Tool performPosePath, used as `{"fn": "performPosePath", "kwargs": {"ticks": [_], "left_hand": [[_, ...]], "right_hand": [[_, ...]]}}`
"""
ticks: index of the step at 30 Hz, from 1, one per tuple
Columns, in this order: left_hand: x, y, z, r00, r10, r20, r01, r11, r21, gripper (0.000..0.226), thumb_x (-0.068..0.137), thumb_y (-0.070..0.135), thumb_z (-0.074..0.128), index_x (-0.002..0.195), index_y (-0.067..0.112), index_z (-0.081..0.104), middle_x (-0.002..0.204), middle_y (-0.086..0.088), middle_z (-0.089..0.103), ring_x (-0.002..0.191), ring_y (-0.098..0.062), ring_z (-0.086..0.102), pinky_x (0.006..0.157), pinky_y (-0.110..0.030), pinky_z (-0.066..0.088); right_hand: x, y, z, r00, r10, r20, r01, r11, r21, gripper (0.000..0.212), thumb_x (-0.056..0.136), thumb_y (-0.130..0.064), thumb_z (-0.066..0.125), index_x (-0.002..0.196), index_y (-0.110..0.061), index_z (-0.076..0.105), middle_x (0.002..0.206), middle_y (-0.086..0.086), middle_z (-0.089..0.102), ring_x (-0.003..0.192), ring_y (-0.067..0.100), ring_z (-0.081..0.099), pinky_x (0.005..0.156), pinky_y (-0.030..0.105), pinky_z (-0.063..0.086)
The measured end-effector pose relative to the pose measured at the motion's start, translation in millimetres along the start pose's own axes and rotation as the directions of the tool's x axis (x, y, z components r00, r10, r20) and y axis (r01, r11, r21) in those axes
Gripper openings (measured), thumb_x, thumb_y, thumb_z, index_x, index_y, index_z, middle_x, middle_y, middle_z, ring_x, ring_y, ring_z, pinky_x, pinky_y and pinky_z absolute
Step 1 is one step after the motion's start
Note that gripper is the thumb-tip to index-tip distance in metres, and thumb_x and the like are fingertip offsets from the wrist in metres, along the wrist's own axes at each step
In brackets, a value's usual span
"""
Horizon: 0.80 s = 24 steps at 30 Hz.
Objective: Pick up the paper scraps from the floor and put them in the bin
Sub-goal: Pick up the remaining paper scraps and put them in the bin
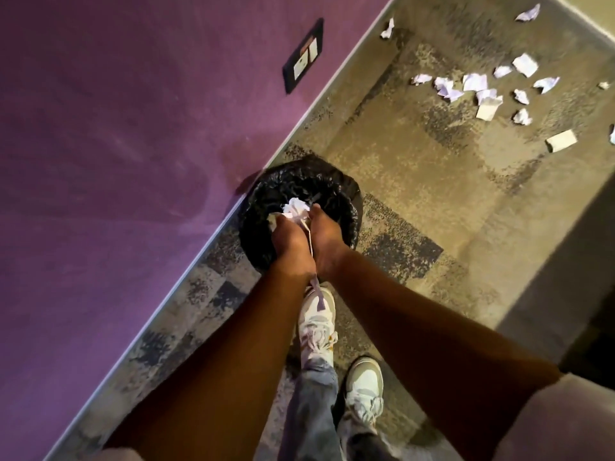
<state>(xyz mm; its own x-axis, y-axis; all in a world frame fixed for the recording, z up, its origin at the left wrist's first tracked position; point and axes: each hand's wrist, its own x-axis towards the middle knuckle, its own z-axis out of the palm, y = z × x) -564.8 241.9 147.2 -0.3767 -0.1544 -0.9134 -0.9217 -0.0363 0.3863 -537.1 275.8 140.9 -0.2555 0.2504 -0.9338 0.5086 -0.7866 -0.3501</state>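
Observation:
A round bin (336, 186) lined with a black bag stands on the carpet against the purple wall. My left hand (289, 239) and my right hand (326, 237) are pressed side by side over its mouth, holding a bundle of crumpled white paper scraps (297, 207) between them. A thin paper strip (316, 294) hangs down from between my wrists. Several more white scraps (479, 88) lie scattered on the carpet at the upper right.
The purple wall (116, 161) with a dark socket plate (303, 56) runs along the left. My two white trainers (316, 324) stand just below the bin. A darker strip of floor (572, 261) borders the carpet on the right.

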Motion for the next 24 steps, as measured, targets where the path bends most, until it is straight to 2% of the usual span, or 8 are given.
{"fn": "performPosePath", "kwargs": {"ticks": [3, 6, 8, 10, 13, 15, 18, 24], "left_hand": [[2, 25, 3, 0.999, -0.053, -0.011, 0.053, 0.997, 0.056, 0.058, 0.102, 0.047, 0.033, 0.119, 0.003, 0.068, 0.112, -0.017, 0.069, 0.108, -0.031, 0.066, 0.104, -0.045, 0.049], [10, 36, 2, 0.997, -0.063, -0.051, 0.068, 0.993, 0.101, 0.069, 0.102, 0.057, 0.023, 0.123, 0.005, 0.063, 0.107, -0.010, 0.064, 0.103, -0.025, 0.060, 0.103, -0.043, 0.046], [33, 31, -3, 0.995, -0.026, -0.099, 0.042, 0.987, 0.158, 0.086, 0.090, 0.068, 0.013, 0.137, 0.007, 0.052, 0.130, -0.006, 0.062, 0.119, -0.025, 0.060, 0.108, -0.044, 0.045], [44, 29, -9, 0.987, 0.017, -0.160, 0.024, 0.968, 0.250, 0.093, 0.081, 0.068, 0.010, 0.145, 0.011, 0.044, 0.145, -0.013, 0.052, 0.133, -0.033, 0.051, 0.112, -0.048, 0.042], [41, 28, -18, 0.978, -0.082, -0.192, 0.120, 0.973, 0.196, 0.083, 0.099, 0.066, 0.021, 0.146, 0.001, 0.044, 0.152, -0.021, 0.043, 0.138, -0.039, 0.046, 0.115, -0.050, 0.037], [39, 21, -27, 0.980, -0.128, -0.153, 0.153, 0.973, 0.170, 0.085, 0.097, 0.070, 0.022, 0.145, 0.005, 0.048, 0.152, -0.019, 0.045, 0.135, -0.038, 0.048, 0.114, -0.052, 0.038], [29, 14, -33, 0.982, -0.153, -0.111, 0.170, 0.972, 0.163, 0.077, 0.099, 0.066, 0.022, 0.140, 0.010, 0.055, 0.148, -0.016, 0.050, 0.133, -0.038, 0.050, 0.114, -0.054, 0.038], [2, -8, -27, 0.985, -0.171, 0.013, 0.165, 0.967, 0.196, 0.064, 0.102, 0.061, 0.026, 0.120, 0.015, 0.066, 0.136, -0.017, 0.060, 0.121, -0.034, 0.060, 0.107, -0.049, 0.046]], "right_hand": [[37, 1, 13, 0.997, 0.071, -0.040, -0.070, 0.997, 0.028, 0.075, 0.077, -0.061, 0.061, 0.131, -0.010, 0.066, 0.110, 0.009, 0.078, 0.095, 0.029, 0.076, 0.096, 0.052, 0.059], [30, -14, 18, 0.989, 0.109, -0.095, -0.110, 0.994, -0.004, 0.051, 0.105, -0.050, 0.046, 0.101, -0.006, 0.071, 0.085, 0.010, 0.073, 0.066, 0.025, 0.069, 0.064, 0.030, 0.059], [39, -15, 11, 0.978, 0.142, -0.154, -0.139, 0.990, 0.033, 0.052, 0.111, -0.047, 0.037, 0.093, -0.009, 0.067, 0.079, 0.008, 0.068, 0.059, 0.022, 0.064, 0.052, 0.024, 0.050], [41, -13, 5, 0.974, 0.143, -0.178, -0.142, 0.990, 0.019, 0.057, 0.110, -0.054, 0.035, 0.110, -0.007, 0.067, 0.094, 0.010, 0.071, 0.079, 0.028, 0.069, 0.070, 0.032, 0.057], [39, -9, -2, 0.963, 0.156, -0.218, -0.161, 0.987, -0.007, 0.066, 0.105, -0.062, 0.036, 0.138, -0.008, 0.058, 0.127, 0.015, 0.066, 0.113, 0.036, 0.065, 0.104, 0.049, 0.052], [43, 1, -9, 0.960, 0.160, -0.231, -0.171, 0.985, -0.027, 0.076, 0.099, -0.069, 0.039, 0.144, -0.010, 0.055, 0.138, 0.016, 0.063, 0.121, 0.038, 0.063, 0.108, 0.054, 0.049], [41, 16, -22, 0.960, 0.143, -0.241, -0.164, 0.984, -0.070, 0.075, 0.099, -0.068, 0.040, 0.141, -0.009, 0.058, 0.134, 0.019, 0.065, 0.116, 0.037, 0.064, 0.105, 0.050, 0.052], [8, 20, -39, 0.981, 0.116, -0.154, -0.136, 0.983, -0.120, 0.035, 0.108, -0.048, 0.044, 0.103, -0.019, 0.064, 0.081, -0.001, 0.060, 0.062, 0.011, 0.054, 0.051, 0.023, 0.042]]}}
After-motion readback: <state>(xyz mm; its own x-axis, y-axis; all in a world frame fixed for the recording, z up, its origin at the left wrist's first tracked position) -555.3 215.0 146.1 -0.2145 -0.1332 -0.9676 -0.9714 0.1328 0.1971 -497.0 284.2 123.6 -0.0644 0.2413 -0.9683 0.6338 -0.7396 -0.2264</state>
